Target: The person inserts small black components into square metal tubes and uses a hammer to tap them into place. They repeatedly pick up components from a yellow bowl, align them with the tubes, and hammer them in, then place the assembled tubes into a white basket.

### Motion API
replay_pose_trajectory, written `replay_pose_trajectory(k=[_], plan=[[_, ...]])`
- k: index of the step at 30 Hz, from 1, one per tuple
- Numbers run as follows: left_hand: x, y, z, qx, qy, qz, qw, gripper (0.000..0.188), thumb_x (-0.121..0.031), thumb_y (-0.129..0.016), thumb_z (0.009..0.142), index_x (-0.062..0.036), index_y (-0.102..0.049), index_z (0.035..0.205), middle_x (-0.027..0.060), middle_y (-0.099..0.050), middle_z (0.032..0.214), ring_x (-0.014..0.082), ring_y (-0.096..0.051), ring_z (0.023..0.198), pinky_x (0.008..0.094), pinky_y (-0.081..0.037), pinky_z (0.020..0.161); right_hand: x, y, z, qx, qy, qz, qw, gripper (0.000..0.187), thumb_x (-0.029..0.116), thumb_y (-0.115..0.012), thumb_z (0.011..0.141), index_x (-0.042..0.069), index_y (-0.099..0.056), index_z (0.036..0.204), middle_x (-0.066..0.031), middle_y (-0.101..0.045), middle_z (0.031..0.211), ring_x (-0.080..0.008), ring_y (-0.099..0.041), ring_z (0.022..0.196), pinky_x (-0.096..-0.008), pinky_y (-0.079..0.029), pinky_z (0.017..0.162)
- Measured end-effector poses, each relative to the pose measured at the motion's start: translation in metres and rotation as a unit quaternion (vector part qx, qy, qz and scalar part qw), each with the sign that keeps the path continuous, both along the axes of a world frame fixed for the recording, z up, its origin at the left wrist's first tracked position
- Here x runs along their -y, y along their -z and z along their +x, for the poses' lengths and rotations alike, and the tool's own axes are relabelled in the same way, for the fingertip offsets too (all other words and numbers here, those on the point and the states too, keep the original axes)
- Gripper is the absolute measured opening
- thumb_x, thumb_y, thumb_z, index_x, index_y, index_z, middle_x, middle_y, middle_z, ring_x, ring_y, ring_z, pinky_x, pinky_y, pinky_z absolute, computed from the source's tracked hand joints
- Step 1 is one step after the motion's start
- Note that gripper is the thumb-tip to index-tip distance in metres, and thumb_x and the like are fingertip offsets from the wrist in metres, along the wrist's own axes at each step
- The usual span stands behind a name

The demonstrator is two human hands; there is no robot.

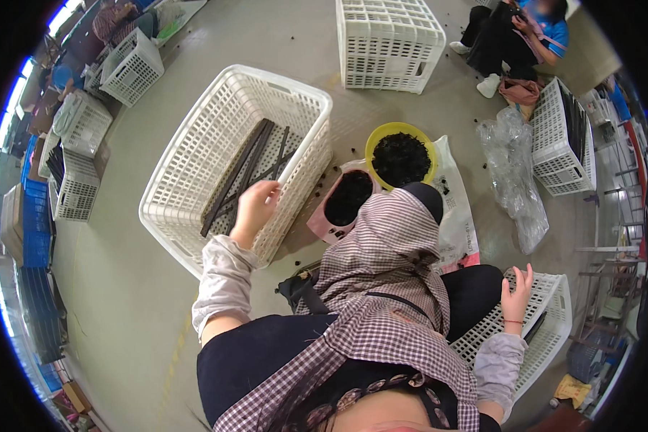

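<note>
My left hand (255, 207) is over the near right side of a large white slatted crate (183, 169). Its fingers are slightly bent, and I see nothing held in them. Several long black strips (246, 167) lie in that crate, some just beyond the hand. My right hand (517, 294), its fingers spread and empty, is raised above a smaller white crate (554, 327) at my right side. A dark piece shows inside this crate, partly hidden by my right arm. Between my knees and the large crate stand a yellow basin (371, 139) and a pink container (320, 221), both holding small black pieces.
A white sack (459, 209) lies under the basin. Clear plastic wrap (515, 180) is on the floor to the right, beside a crate (554, 162) of black strips. Another white crate (389, 47) stands ahead. A seated person (515, 36) is at far right; more crates line the left.
</note>
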State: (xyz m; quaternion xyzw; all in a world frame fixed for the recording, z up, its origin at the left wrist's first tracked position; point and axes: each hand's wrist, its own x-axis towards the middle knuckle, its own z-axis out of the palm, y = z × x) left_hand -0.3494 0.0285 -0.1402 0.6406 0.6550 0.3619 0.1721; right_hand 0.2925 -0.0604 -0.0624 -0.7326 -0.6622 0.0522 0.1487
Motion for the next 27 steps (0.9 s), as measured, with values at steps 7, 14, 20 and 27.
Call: replay_pose_trajectory(k=[7, 14, 20, 27], plan=[[0.061, 0.149, -0.138, -0.124, -0.088, -0.407, 0.901, 0.033, -0.025, -0.068, 0.079, -0.0021, -0.066, 0.103, 0.0193, -0.066, 0.097, 0.0357, -0.062, 0.093, 0.0424, -0.049, 0.081, -0.069, -0.039, -0.104, 0.047, -0.129, -0.017, 0.99, 0.037, 0.008, -0.063, 0.083, 0.001, -0.057, 0.118, -0.0185, -0.042, 0.14, -0.0348, -0.054, 0.114, -0.0389, -0.044, 0.097], [0.083, 0.196, -0.148, -0.024, -0.105, -0.504, 0.857, 0.046, -0.031, -0.07, 0.078, -0.0021, -0.063, 0.113, 0.0188, -0.065, 0.108, 0.0343, -0.061, 0.102, 0.0407, -0.048, 0.088, -0.183, -0.032, -0.34, -0.097, -0.365, -0.109, 0.919, 0.044, 0.009, -0.064, 0.08, 0.008, -0.058, 0.124, -0.0159, -0.048, 0.138, -0.0356, -0.052, 0.12, -0.0375, -0.044, 0.1], [0.067, 0.193, -0.144, -0.098, -0.154, -0.469, 0.864, 0.043, -0.026, -0.07, 0.081, -0.0009, -0.059, 0.114, 0.0171, -0.063, 0.113, 0.0342, -0.059, 0.106, 0.044, -0.045, 0.091, -0.237, 0.028, -0.498, 0.03, -0.507, -0.184, 0.841, 0.065, 0.01, -0.068, 0.077, 0.017, -0.045, 0.137, -0.0129, -0.037, 0.146, -0.0316, -0.062, 0.102, -0.0408, -0.052, 0.086], [0.039, 0.223, -0.18, -0.218, -0.265, -0.246, 0.906, 0.049, -0.012, -0.073, 0.075, -0.0001, -0.049, 0.117, 0.0179, -0.052, 0.121, 0.0339, -0.048, 0.118, 0.0447, -0.037, 0.1, -0.248, 0.089, -0.518, 0.215, -0.512, -0.232, 0.799, 0.063, 0.004, -0.053, 0.081, 0.015, -0.038, 0.141, -0.0288, -0.032, 0.142, -0.0319, -0.066, 0.084, -0.039, -0.056, 0.072]])
